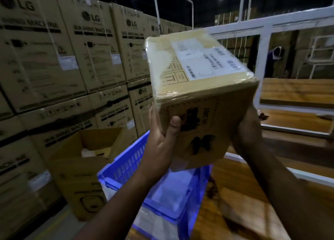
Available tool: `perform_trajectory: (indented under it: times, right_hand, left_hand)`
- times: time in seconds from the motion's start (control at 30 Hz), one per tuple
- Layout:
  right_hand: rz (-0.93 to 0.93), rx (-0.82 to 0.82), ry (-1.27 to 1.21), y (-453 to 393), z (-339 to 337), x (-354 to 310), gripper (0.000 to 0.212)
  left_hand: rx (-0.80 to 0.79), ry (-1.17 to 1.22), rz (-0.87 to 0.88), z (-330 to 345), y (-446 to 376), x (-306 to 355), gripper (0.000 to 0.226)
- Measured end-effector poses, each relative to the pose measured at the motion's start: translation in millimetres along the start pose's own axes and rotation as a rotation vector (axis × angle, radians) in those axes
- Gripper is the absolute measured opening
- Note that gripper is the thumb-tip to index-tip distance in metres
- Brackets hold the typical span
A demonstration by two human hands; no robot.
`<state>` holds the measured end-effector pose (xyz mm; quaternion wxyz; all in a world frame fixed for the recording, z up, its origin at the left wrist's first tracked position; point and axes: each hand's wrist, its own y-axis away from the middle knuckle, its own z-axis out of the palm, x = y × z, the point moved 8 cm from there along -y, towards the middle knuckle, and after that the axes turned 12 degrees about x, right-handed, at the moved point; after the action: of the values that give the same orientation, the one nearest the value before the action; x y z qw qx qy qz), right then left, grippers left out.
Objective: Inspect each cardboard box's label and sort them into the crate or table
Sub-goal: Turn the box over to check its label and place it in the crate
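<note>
Holding cardboard box (200, 95) aloft above blue crate (126, 169), wooden table (244, 194) alongside. Left hand (160, 138) and right hand (249, 131) clasp its lower sides. Advice: tilt label (207, 57) toward face, steady it.

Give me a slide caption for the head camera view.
Both hands, left hand and right hand, hold a taped cardboard box above the blue crate.

Box (198, 88) held above crate (124, 160), table (240, 194) right of crate, stacked cartons (54, 59) behind left
</note>
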<state>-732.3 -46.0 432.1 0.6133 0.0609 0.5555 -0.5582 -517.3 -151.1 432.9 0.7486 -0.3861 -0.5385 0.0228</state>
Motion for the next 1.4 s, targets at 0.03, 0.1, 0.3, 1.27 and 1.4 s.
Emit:
perform_trajectory:
  times: [0.03,0.1,0.3,1.27,1.4]
  right_hand:
    - [0.077,0.066,0.001,4.9,24.6,5.4,0.04]
    - [0.135,0.11,0.084,1.8,46.4,17.2,0.038]
    - [0.346,0.039,0.069,-19.4,76.2,74.5,0.06]
    - [0.52,0.148,0.169,-89.3,24.1,234.2,0.073]
    - [0.618,0.098,0.129,-72.9,20.7,264.4,0.07]
  left_hand:
    - [0.005,-0.039,0.015,-4.3,-5.2,-6.4,0.087]
    - [0.05,-0.093,0.027,-16.4,-14.6,-19.6,0.083]
    - [0.132,-0.243,0.042,-39.7,-31.4,-66.5,0.08]
    - [0.06,-0.553,-0.013,8.1,-20.2,-193.1,0.089]
    - [0.078,-0.58,-0.093,-4.1,-25.1,-217.2,0.085]
